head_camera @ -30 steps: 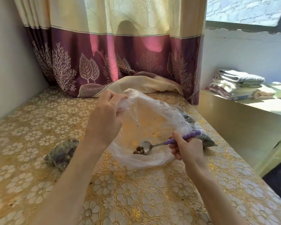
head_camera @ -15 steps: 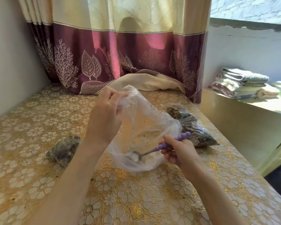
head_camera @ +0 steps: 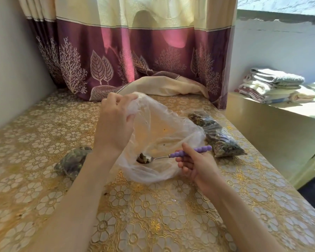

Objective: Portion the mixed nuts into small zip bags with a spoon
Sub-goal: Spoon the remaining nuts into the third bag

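A large, nearly empty clear plastic bag (head_camera: pixel 164 128) lies open in the middle of the table. My left hand (head_camera: pixel 115 124) pinches its upper rim and holds it up. My right hand (head_camera: pixel 196 164) grips the purple beaded handle of a metal spoon (head_camera: pixel 173 155). The spoon's bowl is inside the bag near its bottom and carries a small heap of mixed nuts (head_camera: pixel 143 158). Filled small zip bags (head_camera: pixel 216 136) lie to the right of the big bag. Another filled small bag (head_camera: pixel 72 161) lies to the left, partly hidden by my left forearm.
The table wears a gold floral plastic cloth (head_camera: pixel 44 142). A purple and cream curtain (head_camera: pixel 135 51) hangs behind, its hem bunched on the table. A grey wall stands at the left. The table's edge runs along the right. Folded towels (head_camera: pixel 273 84) are stacked on a ledge at the far right.
The spoon dipped deeper into the bag, scraped along its bottom, and now sits level with nuts in its bowl. The filled bags at the right came into view as the big bag shifted.
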